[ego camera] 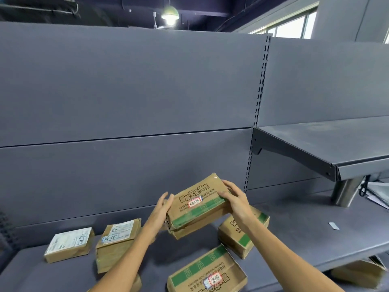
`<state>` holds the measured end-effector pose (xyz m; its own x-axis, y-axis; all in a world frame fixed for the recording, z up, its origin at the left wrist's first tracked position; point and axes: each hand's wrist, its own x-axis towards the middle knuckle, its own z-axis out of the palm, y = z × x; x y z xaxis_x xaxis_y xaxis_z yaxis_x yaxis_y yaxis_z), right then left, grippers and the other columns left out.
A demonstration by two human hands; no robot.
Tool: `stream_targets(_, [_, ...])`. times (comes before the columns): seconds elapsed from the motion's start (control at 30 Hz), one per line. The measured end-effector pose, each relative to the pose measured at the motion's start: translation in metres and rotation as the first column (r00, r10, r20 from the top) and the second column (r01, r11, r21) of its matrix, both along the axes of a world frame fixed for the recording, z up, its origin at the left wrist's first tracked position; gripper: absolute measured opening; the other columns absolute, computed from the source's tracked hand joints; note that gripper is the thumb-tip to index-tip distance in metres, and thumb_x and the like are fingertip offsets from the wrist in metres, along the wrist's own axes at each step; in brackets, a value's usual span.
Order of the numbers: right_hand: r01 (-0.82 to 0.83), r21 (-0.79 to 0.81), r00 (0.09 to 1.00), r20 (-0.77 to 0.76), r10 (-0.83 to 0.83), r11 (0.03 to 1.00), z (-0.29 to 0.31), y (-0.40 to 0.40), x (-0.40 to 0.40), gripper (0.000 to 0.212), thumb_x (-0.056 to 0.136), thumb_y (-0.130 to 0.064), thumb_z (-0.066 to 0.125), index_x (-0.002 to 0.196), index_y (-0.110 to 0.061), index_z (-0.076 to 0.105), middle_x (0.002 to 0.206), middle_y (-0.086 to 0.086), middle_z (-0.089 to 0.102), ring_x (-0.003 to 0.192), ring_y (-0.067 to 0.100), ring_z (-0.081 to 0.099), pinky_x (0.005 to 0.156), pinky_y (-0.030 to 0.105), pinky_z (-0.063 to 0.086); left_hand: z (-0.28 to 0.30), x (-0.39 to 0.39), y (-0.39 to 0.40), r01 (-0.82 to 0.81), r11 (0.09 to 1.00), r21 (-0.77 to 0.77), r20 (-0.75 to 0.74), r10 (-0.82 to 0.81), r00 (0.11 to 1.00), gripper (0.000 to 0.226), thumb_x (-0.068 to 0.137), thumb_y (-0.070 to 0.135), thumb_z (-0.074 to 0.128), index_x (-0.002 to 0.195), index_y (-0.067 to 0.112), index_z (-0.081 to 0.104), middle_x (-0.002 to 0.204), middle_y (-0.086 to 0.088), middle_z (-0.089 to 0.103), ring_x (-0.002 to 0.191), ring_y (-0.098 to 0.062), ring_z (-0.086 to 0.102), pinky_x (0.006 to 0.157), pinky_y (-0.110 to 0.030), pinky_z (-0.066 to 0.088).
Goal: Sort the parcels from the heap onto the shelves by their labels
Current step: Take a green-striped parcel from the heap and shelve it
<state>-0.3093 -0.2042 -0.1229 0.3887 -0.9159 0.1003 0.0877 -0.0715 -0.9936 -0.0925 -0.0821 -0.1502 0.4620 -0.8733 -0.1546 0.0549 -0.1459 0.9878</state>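
You held a brown box up off the lower shelf with one hand at each end, and that grip made sense: the carton looked crushed and split along its bottom left edge, so carrying it by both ends kept it from sagging open. Your left hand lay flat against the left end, fingers straight and pressing, not curled round anything. Your right hand wrapped over the right end, fingers curled on the top face and thumb on the near side, gripping the box. You had tilted the printed face toward yourself, and I would judge that was so you could read the small red-bordered label stuck in the middle of it; the handwriting on it was too small for me to make out.

Below the held box, other parcels lay on the same shelf. A box with green tape sat tilted just under your right wrist, and an open-looking carton lay nearest you with its own red-bordered tag facing up. To the left, two taped parcels rested side by side, each with a white label turned upward, presumably already set down where the writing could be checked at a glance.

The upper shelf to your right carried nothing I could see, so it seemed a likely place for this box if the label called for it.
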Motion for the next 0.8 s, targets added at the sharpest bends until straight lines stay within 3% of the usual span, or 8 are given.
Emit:
stream_targets(0.1, [0.021,0.012,0.999,0.046,-0.021,1.0,0.002,0.003,0.0,0.029,0.092,-0.013,0.065,0.106,-0.037,0.072,0.107,0.004,0.075,0.109,0.032,0.066,0.085,0.04,0.05,0.004,-0.01,0.0,-0.084,0.988,-0.133,-0.012,0.083,0.996,0.029,0.101,0.036,0.056,0.129,0.031,0.054,0.126,-0.005,0.067,0.109,-0.019,0.069,0.095,-0.043,0.056])
stream_targets(0.2, [0.016,0.023,1.0,0.023,-0.017,1.0,0.005,0.004,-0.003,0.036,0.093,-0.011,0.062,0.103,-0.045,0.072,0.109,0.004,0.075,0.109,0.031,0.067,0.093,0.047,0.052,0.015,-0.018,0.003,-0.109,0.972,-0.207,0.066,0.125,0.99,0.017,0.1,0.03,0.058,0.116,0.025,0.058,0.115,-0.003,0.07,0.106,-0.02,0.069,0.08,-0.03,0.056])
stream_targets(0.3, [-0.02,0.017,0.999,0.03,0.019,1.0,0.007,0.005,-0.005,0.032,0.095,-0.013,0.063,0.115,-0.038,0.068,0.111,0.003,0.076,0.109,0.029,0.07,0.097,0.058,0.053,0.029,-0.017,0.005,-0.124,0.945,-0.303,0.138,0.173,0.975,0.023,0.094,0.034,0.067,0.112,0.024,0.058,0.113,-0.001,0.067,0.108,-0.021,0.067,0.079,-0.028,0.055])
stream_targets(0.37, [-0.009,-0.006,0.996,0.092,0.01,1.0,0.012,0.007,-0.004,0.027,0.096,-0.013,0.064,0.117,-0.031,0.068,0.112,0.001,0.076,0.111,0.026,0.069,0.098,0.053,0.054,0.043,-0.015,0.006,-0.143,0.912,-0.384,0.149,0.214,0.965,0.038,0.084,0.039,0.073,0.117,0.027,0.058,0.118,0.004,0.064,0.109,-0.016,0.066,0.083,-0.029,0.056])
stream_targets(0.5, [-0.06,-0.025,0.977,0.203,0.064,0.998,0.034,0.011,0.003,0.031,0.097,-0.014,0.062,0.128,-0.021,0.063,0.117,0.002,0.074,0.112,0.023,0.069,0.093,0.044,0.057,0.079,-0.01,0.006,-0.192,0.849,-0.493,0.026,0.235,0.972,0.051,0.087,0.026,0.074,0.133,0.028,0.054,0.123,0.007,0.065,0.108,-0.012,0.069,0.081,-0.029,0.06])
stream_targets(0.8, [-0.082,-0.018,0.963,0.256,0.084,0.996,0.043,0.014,0.017,0.035,0.096,-0.017,0.065,0.131,-0.019,0.06,0.118,0.005,0.074,0.112,0.025,0.069,0.097,0.048,0.056,0.097,0.005,0.009,-0.198,0.832,-0.519,0.051,0.262,0.964,0.033,0.089,0.023,0.072,0.118,0.03,0.058,0.12,0.001,0.068,0.103,-0.019,0.072,0.076,-0.034,0.063])
